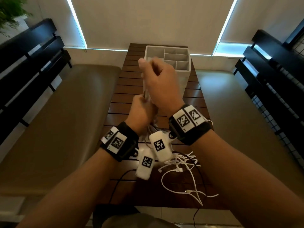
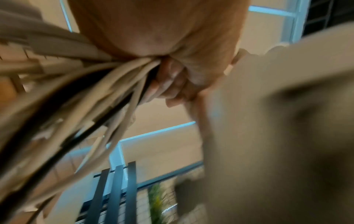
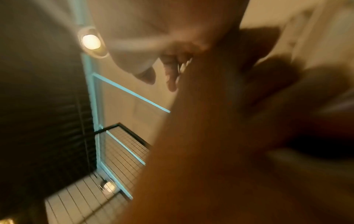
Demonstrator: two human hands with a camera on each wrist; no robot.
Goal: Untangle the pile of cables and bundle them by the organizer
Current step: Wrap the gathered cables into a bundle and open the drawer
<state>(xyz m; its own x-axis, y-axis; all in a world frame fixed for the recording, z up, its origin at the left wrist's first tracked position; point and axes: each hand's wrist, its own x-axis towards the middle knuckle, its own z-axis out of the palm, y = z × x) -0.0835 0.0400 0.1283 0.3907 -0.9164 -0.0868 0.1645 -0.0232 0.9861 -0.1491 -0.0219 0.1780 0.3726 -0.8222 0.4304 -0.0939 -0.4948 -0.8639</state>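
Note:
Above the slatted wooden table (image 1: 189, 99), both hands are raised and hold one bundle of cables (image 1: 146, 93). My left hand (image 1: 142, 111) grips its lower part; in the left wrist view its fingers (image 2: 168, 78) curl round white and black cables (image 2: 114, 84). Higher up, my right hand (image 1: 158, 79) is curled round the top of the bundle, thumb up. Its blurred fingers (image 3: 172, 68) show in the right wrist view. A white organizer box (image 1: 185, 69) with several compartments stands behind the hands. Loose white and black cables (image 1: 181, 163) lie tangled on the near part of the table.
Beige padded benches (image 1: 69, 112) run along both sides of the table. Black slatted racks (image 1: 28, 51) stand at the left and right, and a wire grid (image 1: 283, 102) at the right. A black cable (image 1: 196, 214) hangs over the table's front edge.

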